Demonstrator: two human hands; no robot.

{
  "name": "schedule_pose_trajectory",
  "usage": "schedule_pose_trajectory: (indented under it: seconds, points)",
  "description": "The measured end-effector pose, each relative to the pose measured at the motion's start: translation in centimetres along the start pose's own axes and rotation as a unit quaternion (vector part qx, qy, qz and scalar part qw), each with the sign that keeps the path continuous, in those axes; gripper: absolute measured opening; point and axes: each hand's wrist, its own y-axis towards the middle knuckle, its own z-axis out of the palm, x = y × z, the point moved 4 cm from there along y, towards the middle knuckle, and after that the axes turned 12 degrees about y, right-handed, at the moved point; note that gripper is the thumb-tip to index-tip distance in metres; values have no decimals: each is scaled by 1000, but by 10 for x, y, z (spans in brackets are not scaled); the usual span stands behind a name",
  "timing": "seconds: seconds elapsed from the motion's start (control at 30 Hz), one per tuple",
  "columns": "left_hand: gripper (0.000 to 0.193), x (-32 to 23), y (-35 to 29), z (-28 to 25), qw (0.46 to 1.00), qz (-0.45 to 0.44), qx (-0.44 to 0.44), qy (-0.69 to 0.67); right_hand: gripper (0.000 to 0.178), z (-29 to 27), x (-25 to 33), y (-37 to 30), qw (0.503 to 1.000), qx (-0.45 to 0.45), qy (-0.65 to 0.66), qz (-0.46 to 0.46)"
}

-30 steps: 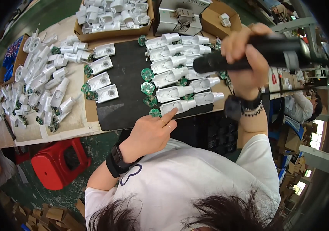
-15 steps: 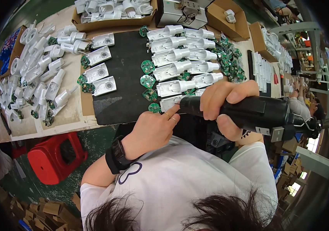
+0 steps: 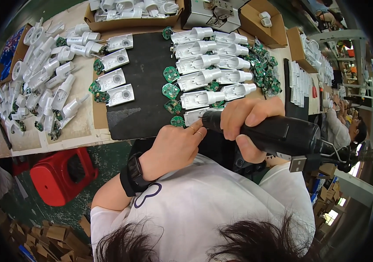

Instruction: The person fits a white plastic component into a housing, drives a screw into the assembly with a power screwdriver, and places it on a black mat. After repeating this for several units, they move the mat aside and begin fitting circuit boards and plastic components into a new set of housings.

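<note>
My right hand [image 3: 253, 126] is wrapped round a black electric screwdriver [image 3: 282, 135], which lies almost level with its nose to the left. The nose reaches the nearest white plastic housing [image 3: 193, 116] in the row; the bit's contact point is too small to make out. My left hand [image 3: 175, 146], with rings and a black watch, holds this housing at its near edge, fingertips beside the screwdriver's nose. A green circuit board [image 3: 177, 121] sits at the housing's left end. Beyond it, more open white housings [image 3: 201, 99] lie in two columns, several with round green boards beside them.
A black mat [image 3: 147, 87] lies under the rows. White housings [image 3: 120, 95] line its left edge, with heaped white parts [image 3: 46, 78] farther left. Green boards [image 3: 265, 72] pile up on the right. Cardboard boxes [image 3: 136, 24] stand at the back; a red stool [image 3: 62, 177] is below the table.
The screwdriver and my right hand have shifted left, and the tool's rear end has dipped. My left hand stays at the same housing. The whole view has moved slightly.
</note>
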Motion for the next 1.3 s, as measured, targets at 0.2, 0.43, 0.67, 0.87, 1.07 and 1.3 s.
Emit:
schedule_pose_trajectory:
  seconds: [0.2, 0.43, 0.67, 0.87, 1.07, 1.3]
  points:
    - [30, 2, 3, -2, 1000, 5, -10, -1, 33, 0, -3, -1, 1000, -7, 13, -20]
    - [24, 4, 5, -8, 999, 19, -36, 0, 30, -26, 7, 19, 996, -60, 67, 6]
    - [17, 3, 5, -26, 990, 38, -136, -8, 16, -114, 31, 123, 936, -285, -13, -205]
    - [18, 6, 14, -34, 985, 38, -165, 19, 10, -158, -16, 147, 945, -286, -80, -139]
    - [19, -6, 34, -41, 983, 47, -169, 57, 11, -140, -24, 121, 960, -246, -86, -102]
    - [28, -45, 71, -14, 977, 113, -111, 141, 33, -103, 44, 48, 979, -180, 0, -97]
